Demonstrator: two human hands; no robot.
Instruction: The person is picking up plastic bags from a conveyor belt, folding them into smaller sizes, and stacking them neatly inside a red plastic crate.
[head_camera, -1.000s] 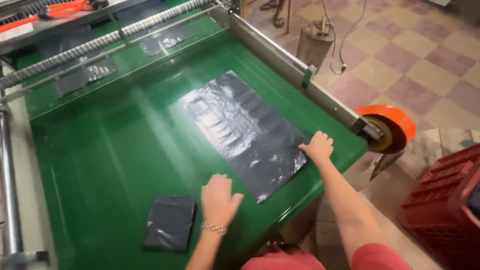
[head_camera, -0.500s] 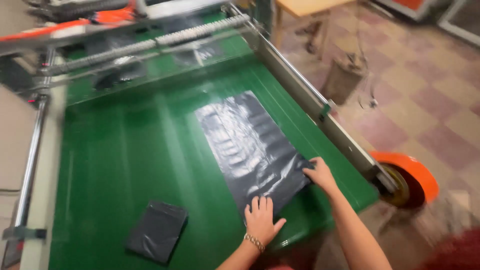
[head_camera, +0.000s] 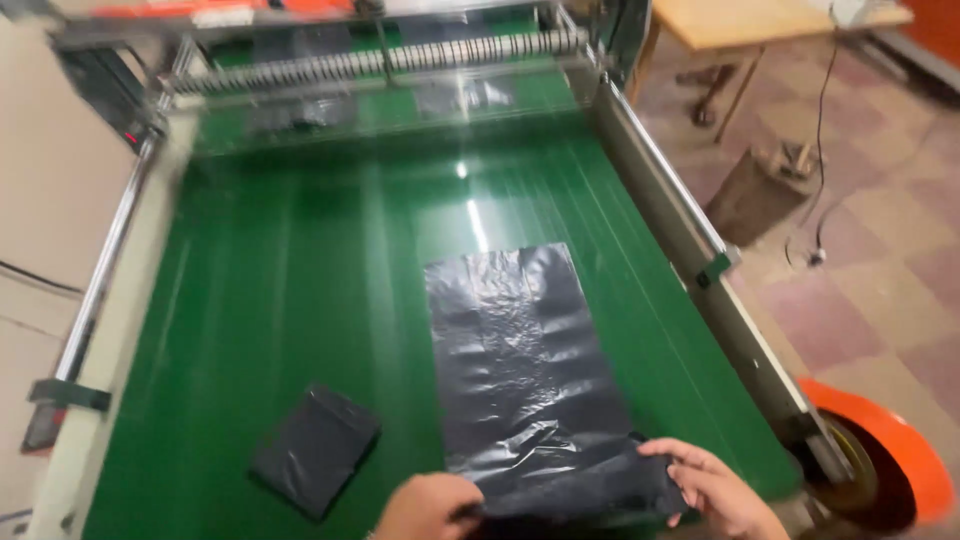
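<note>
A flat black plastic bag (head_camera: 520, 370) is seen lying lengthwise on the green conveyor belt (head_camera: 280, 290), right of the belt's middle, its far end pointing toward the roller at the back and its near end reaching the belt's front edge. The near end is lifted slightly off the belt and is gripped at both corners. The left hand (head_camera: 430, 508) is seen at the bottom edge of the view, its fingers curled closed over the bag's near left corner, with only the back of the hand and knuckles in view. The right hand (head_camera: 712, 490) is held at the bag's near right corner, the thumb and fingers pinched on the film, the remaining fingers loosely bent rather than clenched. The bag's surface is wrinkled and glossy, and light is reflected off its creases. A smaller folded black bag (head_camera: 315, 450) is laid on the belt to the left of the flat one, well apart from it and near the left hand but not touched by it. Across the far end of the belt a ribbed metal roller (head_camera: 390, 62) is mounted, with more dark film visible behind it. The belt is bordered by a pale metal side rail (head_camera: 690, 240) on the right, and an orange wheel (head_camera: 880, 460) is seen at the rail's near end, just beside the right hand. A tiled floor (head_camera: 880, 250) and a wooden table (head_camera: 760, 20) are seen beyond the rail.
</note>
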